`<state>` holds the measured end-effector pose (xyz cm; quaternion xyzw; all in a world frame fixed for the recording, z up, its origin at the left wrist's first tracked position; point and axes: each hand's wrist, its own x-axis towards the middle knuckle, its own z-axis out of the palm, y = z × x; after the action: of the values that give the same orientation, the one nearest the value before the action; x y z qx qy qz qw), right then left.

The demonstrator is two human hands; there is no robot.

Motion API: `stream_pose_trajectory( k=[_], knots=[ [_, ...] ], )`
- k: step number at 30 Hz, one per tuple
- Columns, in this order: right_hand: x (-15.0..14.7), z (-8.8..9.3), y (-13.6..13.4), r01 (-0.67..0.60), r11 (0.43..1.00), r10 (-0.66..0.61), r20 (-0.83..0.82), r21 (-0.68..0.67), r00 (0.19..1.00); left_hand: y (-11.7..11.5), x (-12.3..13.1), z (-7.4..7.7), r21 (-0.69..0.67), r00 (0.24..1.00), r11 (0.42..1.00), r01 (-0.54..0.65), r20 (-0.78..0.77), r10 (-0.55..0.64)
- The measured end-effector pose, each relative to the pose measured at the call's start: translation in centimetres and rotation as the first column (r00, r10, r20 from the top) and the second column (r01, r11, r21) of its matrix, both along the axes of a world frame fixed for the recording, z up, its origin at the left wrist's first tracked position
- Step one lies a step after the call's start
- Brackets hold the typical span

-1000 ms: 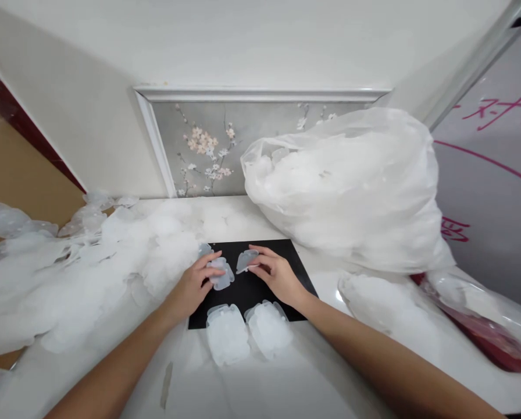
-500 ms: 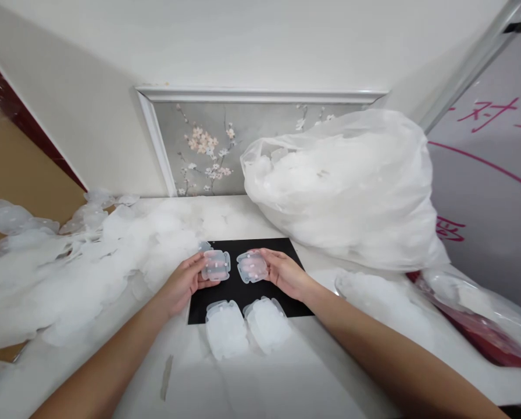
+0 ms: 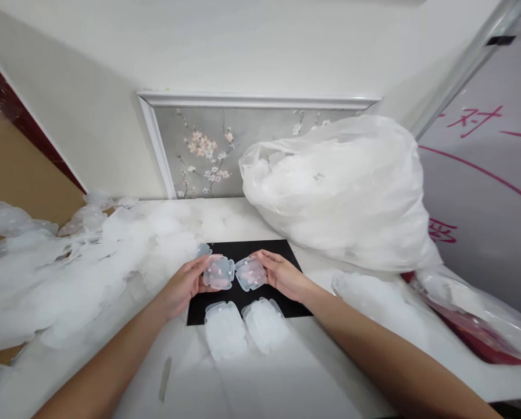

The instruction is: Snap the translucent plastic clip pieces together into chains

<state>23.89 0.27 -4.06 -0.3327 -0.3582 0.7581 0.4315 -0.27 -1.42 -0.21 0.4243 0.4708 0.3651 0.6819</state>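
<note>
My left hand pinches a clear, rounded-square plastic piece with small white dots on it. A matching clear plastic piece is between the fingers and thumb of my right hand. The two pieces are held side by side above a black mat, their near edges almost meeting; I cannot tell whether they touch. Fingers show pinkish through both. Just below, two stacks of similar pieces, a left stack and a right stack, lie across the mat's front edge.
A large heap of translucent pieces covers the table's left side. Behind on the right bulges a full white plastic bag. More pieces lie right of my forearm, near a red item in clear plastic. A grey strip lies in front.
The two held pieces have come closer together, the left one moving right and slightly down. The right piece has tilted. The camera view has shifted slightly.
</note>
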Motion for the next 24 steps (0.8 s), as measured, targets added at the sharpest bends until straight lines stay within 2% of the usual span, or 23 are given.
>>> stream_pose_trajectory(
  k=[2, 3, 5, 7, 9, 11, 13, 14, 16, 18, 19, 20, 22, 24],
  knots=[
    [0.0, -0.1, 0.1, 0.012, 1.000, -0.012, 0.016, -0.007, 1.000, -0.1, -0.3, 0.3, 0.054, 0.997, 0.997, 0.049, -0.059, -0.046],
    [0.1, -0.1, 0.1, 0.019, 1.000, -0.019, 0.033, -0.004, 0.999, -0.2, -0.4, 0.5, 0.079, 0.990, 0.991, 0.109, -0.093, -0.102],
    [0.3, 0.1, 0.1, -0.001, 1.000, -0.001, 0.088, 0.021, 0.996, -0.6, -0.6, 0.8, 0.103, 0.941, 0.945, 0.312, -0.170, -0.292],
    [0.7, 0.6, -0.2, -0.130, 0.989, 0.117, 0.172, 0.065, 0.978, -1.2, -0.4, 1.0, 0.114, 0.831, 0.843, 0.526, -0.283, -0.480],
    [1.1, 1.3, -0.7, -0.347, 0.927, 0.291, 0.313, 0.142, 0.904, -1.8, 0.1, 1.1, 0.153, 0.720, 0.753, 0.640, -0.461, -0.519],
    [1.4, 2.1, -1.2, -0.512, 0.819, 0.328, 0.520, 0.260, 0.789, -2.1, 0.5, 0.9, 0.213, 0.651, 0.709, 0.672, -0.627, -0.428],
    [1.5, 2.7, -1.5, -0.585, 0.720, 0.218, 0.677, 0.374, 0.703, -1.7, 0.4, 0.7, 0.299, 0.637, 0.709, 0.639, -0.722, -0.270],
    [1.4, 3.0, -1.5, -0.589, 0.692, 0.159, 0.707, 0.417, 0.689, -1.3, 0.1, 0.6, 0.362, 0.641, 0.716, 0.597, -0.752, -0.154],
    [0.8, 3.3, -1.1, -0.552, 0.688, 0.077, 0.709, 0.471, 0.701, -0.1, -1.0, 0.5, 0.530, 0.612, 0.696, 0.485, -0.774, 0.163],
    [-0.5, 3.3, -0.3, -0.483, 0.699, -0.034, 0.700, 0.527, 0.714, 1.2, -2.6, 0.3, 0.669, 0.483, 0.618, 0.413, -0.736, 0.474],
    [-1.5, 3.1, 0.3, -0.458, 0.693, -0.103, 0.705, 0.557, 0.702, 1.9, -3.4, 0.3, 0.695, 0.409, 0.593, 0.407, -0.719, 0.562],
    [-2.6, 2.9, 1.0, -0.457, 0.668, -0.168, 0.717, 0.587, 0.676, 2.4, -4.2, 0.2, 0.696, 0.347, 0.588, 0.412, -0.717, 0.605],
    [-5.3, 2.4, 2.3, -0.502, 0.580, -0.282, 0.737, 0.641, 0.615, 3.0, -5.4, 0.3, 0.645, 0.265, 0.628, 0.436, -0.758, 0.596],
    [-8.2, 1.8, 3.5, -0.578, 0.459, -0.409, 0.738, 0.675, 0.537, 3.2, -6.2, 0.6, 0.576, 0.255, 0.672, 0.465, -0.814, 0.521]
  ],
)
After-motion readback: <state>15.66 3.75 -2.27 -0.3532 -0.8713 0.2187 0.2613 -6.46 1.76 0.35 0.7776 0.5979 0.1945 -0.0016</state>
